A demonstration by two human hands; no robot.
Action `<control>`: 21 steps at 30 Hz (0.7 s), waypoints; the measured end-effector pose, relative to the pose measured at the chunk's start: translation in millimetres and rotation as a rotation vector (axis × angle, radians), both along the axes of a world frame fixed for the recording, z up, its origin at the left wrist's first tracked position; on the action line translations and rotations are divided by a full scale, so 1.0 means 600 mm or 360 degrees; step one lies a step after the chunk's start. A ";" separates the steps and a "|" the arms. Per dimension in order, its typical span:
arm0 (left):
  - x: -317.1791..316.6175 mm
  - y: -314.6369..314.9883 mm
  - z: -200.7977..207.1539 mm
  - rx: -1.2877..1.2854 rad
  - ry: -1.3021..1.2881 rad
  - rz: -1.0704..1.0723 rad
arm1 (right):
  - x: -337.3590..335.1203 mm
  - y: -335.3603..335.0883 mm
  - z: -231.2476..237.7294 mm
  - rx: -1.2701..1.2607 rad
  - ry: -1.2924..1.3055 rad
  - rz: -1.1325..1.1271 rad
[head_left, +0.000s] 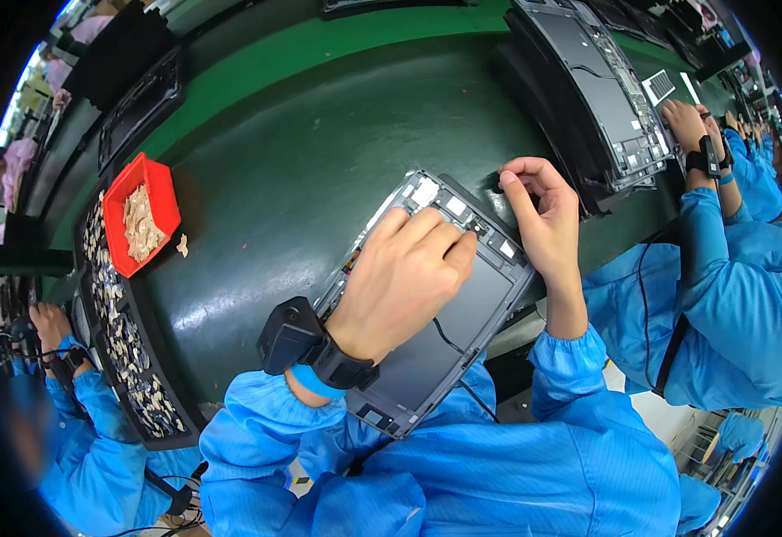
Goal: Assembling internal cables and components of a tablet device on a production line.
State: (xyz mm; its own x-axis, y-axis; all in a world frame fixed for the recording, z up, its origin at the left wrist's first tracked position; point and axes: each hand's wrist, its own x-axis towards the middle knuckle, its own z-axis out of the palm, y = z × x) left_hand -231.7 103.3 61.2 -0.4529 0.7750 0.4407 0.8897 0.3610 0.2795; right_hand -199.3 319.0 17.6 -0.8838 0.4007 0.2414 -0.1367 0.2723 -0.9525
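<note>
An opened flat electronic device (489, 295), dark grey with a thin cable and small boards along its upper end, lies tilted at the near edge of the green table. Over its upper part rests my left hand (404, 277), fingers curled and closed near the small components; what they grip, if anything, is hidden. My right hand (547, 215) is raised beside the device's upper right corner. Its thumb and forefinger pinch a small black piece (498, 182), too small to make out its kind.
A red bin (173, 210) of small tan pieces stands at left, one loose piece (182, 245) beside it. Next to it runs a black tray (176, 441) of small dark and pale parts. Stacked opened devices (579, 80) stand at upper right. Co-workers in blue sit on both sides.
</note>
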 end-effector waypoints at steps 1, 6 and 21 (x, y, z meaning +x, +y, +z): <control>-0.001 0.001 0.001 0.0023 -0.0002 0.0014 | 0.000 0.001 -0.002 -0.0034 0.0010 0.0006; -0.006 0.011 0.002 0.0064 -0.0053 0.0036 | -0.001 0.001 -0.004 -0.0020 0.0029 -0.0008; -0.004 0.023 -0.009 0.0313 -0.0210 0.0146 | 0.001 -0.001 -0.004 0.0014 0.0022 -0.0038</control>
